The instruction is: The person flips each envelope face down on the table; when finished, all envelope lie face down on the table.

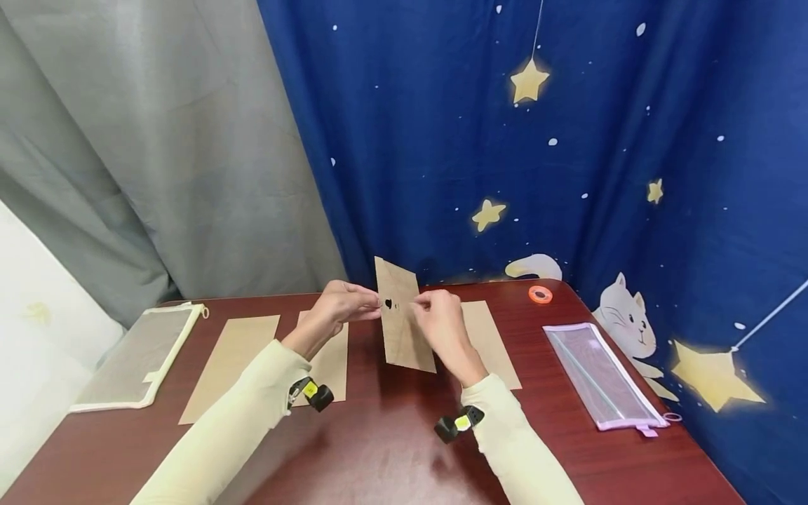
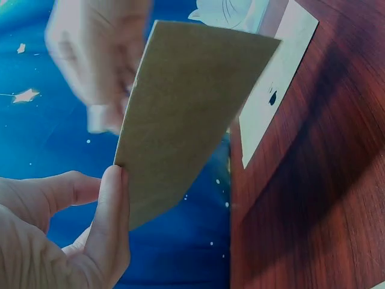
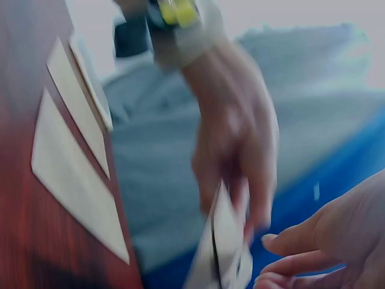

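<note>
A thin tan board [image 1: 400, 322] with a small black mark is held upright above the table; its plain face shows in the left wrist view. The left hand [image 1: 337, 308] pinches the board's left edge between thumb and fingers. Close to the board's right side is the right hand [image 1: 440, 326], its fingers bent. In the right wrist view the right hand [image 3: 337, 241] has a gap between its fingertips and holds nothing visible, apart from the pale board [image 3: 225, 241]. Blur hides whether it touches the board in the left wrist view.
Flat tan boards lie left [image 1: 236, 358], centre-left [image 1: 331, 361] and right [image 1: 492, 344] on the dark red table [image 1: 372, 449]. A cream-edged mesh pouch [image 1: 135, 358] is far left; a purple-edged one [image 1: 593, 375] lies right, with an orange ring [image 1: 540, 294] near the back edge.
</note>
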{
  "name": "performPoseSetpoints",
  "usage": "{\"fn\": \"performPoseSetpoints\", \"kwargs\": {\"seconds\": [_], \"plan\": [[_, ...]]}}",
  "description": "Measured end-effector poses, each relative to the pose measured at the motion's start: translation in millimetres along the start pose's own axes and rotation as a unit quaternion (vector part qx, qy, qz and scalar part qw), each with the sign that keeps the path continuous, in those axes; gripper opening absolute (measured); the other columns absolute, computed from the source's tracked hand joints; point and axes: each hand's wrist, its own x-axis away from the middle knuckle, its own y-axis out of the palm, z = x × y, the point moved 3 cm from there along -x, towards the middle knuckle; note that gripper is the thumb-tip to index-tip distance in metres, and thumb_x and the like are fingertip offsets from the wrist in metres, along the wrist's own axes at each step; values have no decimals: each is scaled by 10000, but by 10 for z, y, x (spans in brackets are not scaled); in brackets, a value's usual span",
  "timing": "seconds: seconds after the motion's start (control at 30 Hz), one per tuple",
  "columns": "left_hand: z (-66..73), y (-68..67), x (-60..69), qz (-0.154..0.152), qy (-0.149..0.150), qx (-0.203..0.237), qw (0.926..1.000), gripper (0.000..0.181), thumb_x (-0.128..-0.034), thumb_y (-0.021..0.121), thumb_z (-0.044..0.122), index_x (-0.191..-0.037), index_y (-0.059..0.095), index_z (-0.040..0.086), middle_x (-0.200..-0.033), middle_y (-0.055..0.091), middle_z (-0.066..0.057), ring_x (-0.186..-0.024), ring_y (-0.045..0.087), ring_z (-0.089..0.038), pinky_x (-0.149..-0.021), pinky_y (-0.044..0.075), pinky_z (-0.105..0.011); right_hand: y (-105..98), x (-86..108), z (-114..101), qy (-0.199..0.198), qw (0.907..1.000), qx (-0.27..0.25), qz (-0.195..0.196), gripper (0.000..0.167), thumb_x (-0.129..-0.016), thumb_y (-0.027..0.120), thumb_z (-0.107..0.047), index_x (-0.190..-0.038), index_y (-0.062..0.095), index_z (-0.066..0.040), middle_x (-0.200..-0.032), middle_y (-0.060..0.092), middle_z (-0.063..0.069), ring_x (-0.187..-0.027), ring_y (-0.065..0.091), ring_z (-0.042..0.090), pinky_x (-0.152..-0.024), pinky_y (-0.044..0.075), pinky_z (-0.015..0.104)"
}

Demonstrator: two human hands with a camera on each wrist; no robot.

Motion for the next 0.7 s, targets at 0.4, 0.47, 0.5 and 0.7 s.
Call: {"fn": "performPoseSetpoints", "kwargs": {"seconds": [0.4,0.47,0.5,0.7], "plan": [[16,133,-33,328,103,-365,9987,226,-869,638,-100,-1086,654,-160,-716,706,-66,-597,696,-86,-736,656,-296,176,370,-679,-1015,9466,3035,399,68,-837,742,-91,-775,769,-95,-715,696,102,-639,700,292,-483,569,374],[38,161,-50,260,198,-232,9992,235,-866,637,-111,-1093,644,-172,-713,704,-70,-595,693,-85,-751,654,-301,170,351,-668,-969,9461,3045,526,82,-841,726,-78,-771,766,-91,-707,681,104,-635,691,294,-485,562,379],[46,169,-57,216,226,-118,9994,235,-869,634,-120,-1097,634,-177,-717,703,-74,-602,696,-90,-752,654,-299,161,336,-658,-932,9471,3019,568,77,-844,728,-86,-776,765,-87,-708,675,105,-637,688,296,-489,560,383],[-80,63,-117,263,-72,615,9977,295,-922,591,-134,-1212,576,-184,-833,697,-106,-681,710,-123,-731,650,-246,37,233,-620,-715,9627,2530,634,121,-844,733,-94,-734,729,-44,-688,660,123,-639,691,343,-507,568,420]]}}
